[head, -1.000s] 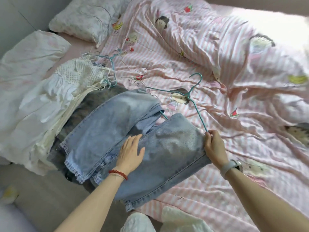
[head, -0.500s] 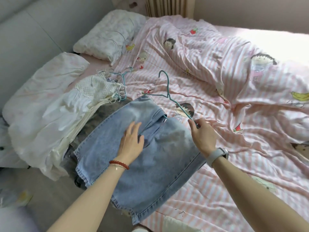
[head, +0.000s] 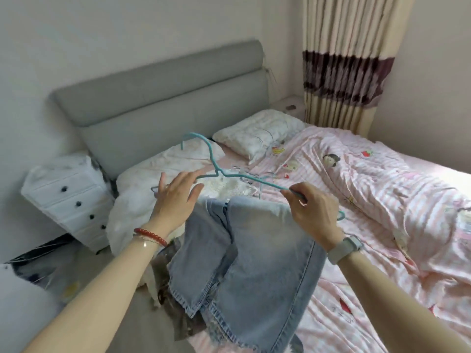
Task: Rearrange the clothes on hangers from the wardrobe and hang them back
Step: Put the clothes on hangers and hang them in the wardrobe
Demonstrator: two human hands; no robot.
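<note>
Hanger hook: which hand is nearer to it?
Left. The left hand is open just below the hook, fingertips by the hanger's neck. The right hand pinches the hanger's far shoulder, further from the hook.

You get soft daylight from the right, glaring on the quilt (head: 453,171) edge. Shadows stay faint; wide-angle bending shows at the edges, with slight blur overall.

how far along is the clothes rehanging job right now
Done: the jeans are already draped over the teal hanger. In hand: the right hand pinches the hanger and holds it above the bed, with the left hand open beside it. Left: carrying it to the wardrobe, then the white clothes piled on the bed.
</note>
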